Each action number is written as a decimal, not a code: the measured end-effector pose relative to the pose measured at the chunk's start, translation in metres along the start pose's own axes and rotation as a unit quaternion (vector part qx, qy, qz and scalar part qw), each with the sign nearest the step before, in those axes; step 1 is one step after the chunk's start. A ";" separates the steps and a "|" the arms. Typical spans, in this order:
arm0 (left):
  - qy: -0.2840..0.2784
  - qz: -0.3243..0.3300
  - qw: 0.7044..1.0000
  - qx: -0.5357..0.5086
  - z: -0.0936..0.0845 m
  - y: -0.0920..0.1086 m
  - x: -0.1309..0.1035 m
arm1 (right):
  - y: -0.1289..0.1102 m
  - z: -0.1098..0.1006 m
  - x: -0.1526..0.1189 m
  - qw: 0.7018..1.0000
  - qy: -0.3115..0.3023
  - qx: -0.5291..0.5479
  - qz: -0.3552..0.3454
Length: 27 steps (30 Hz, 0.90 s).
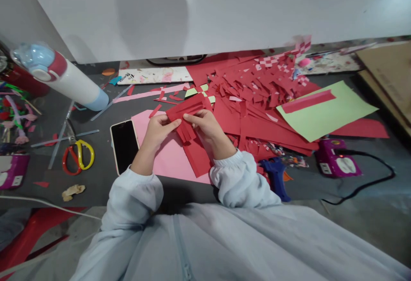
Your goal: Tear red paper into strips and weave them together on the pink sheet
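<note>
Between my two hands is a piece of red paper (pixel 186 132) with several slits or strips in it. My left hand (pixel 159 129) pinches its left side, thumb on top. From the right, my right hand (pixel 207 126) grips the same paper, its thumb close to the left one. Below lie a longer red paper strip (pixel 197 159) and a pink sheet (pixel 170 161). Just beyond the hands, a green and red checked paper piece (pixel 210 99) shows in part. The fingers under the paper are hidden.
A phone (pixel 124 144), scissors (pixel 78 156) and a bottle (pixel 73 80) are at left. Red paper scraps (pixel 253 86) heap up behind my right hand. To the right are a green sheet (pixel 334 112), a blue glue gun (pixel 276 177) and a purple power block (pixel 335 158) with a black cord.
</note>
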<state>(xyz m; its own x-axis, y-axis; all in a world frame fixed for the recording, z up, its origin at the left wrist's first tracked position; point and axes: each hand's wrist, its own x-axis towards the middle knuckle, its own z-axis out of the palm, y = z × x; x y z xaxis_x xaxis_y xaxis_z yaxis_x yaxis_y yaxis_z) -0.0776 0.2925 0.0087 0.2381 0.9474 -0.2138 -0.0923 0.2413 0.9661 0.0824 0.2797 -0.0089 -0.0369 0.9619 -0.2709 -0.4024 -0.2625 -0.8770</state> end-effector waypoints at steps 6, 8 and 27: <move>0.048 0.018 0.999 -0.018 -0.003 -0.004 0.003 | -0.006 0.005 -0.008 1.000 0.025 -0.009 -0.015; 0.077 0.024 0.996 -0.030 -0.003 -0.005 0.005 | -0.007 0.008 -0.011 0.999 0.028 -0.017 -0.019; 0.076 0.021 0.997 -0.005 0.001 0.000 0.005 | -0.004 0.012 -0.009 0.990 0.095 0.072 -0.070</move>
<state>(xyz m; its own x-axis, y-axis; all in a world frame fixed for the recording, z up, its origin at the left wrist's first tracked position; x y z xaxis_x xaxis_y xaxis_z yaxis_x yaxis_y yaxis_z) -0.0754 0.2969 0.0077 0.0845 0.9775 -0.1932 -0.1088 0.2018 0.9734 0.0730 0.2733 0.0021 0.1948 0.9528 -0.2330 -0.5180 -0.1018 -0.8493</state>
